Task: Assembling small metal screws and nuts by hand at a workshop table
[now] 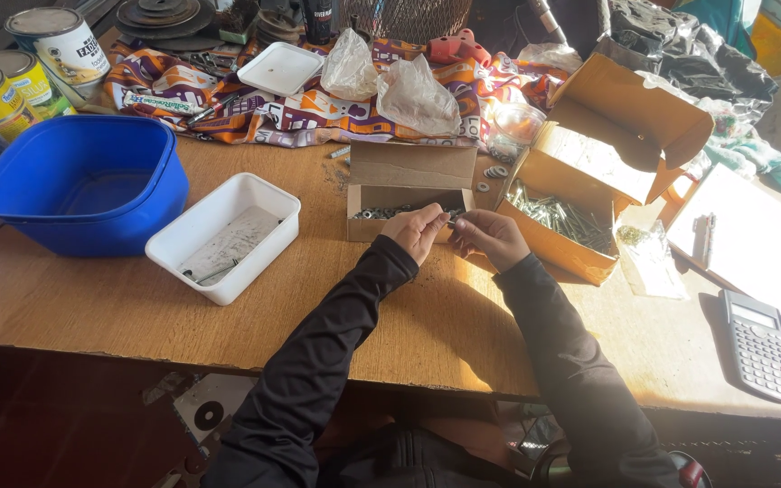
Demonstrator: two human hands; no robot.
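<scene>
Wooden workbench (119,307), left hand (418,230) and right hand (490,237) together pinching small hardware, cardboard box (409,181) just behind

Pretty cluttered bench: a blue plastic tub (83,185) sits just beside a white tray (225,237), with paint cans (20,77) behind on the left. Over on the right there's a calculator (758,344) near a white sheet (752,237), and a patterned cloth (318,104) along the back.

Workshop: paint cans (24,68), cardboard box of screws (564,221), worn wooden bench (409,316).
</scene>
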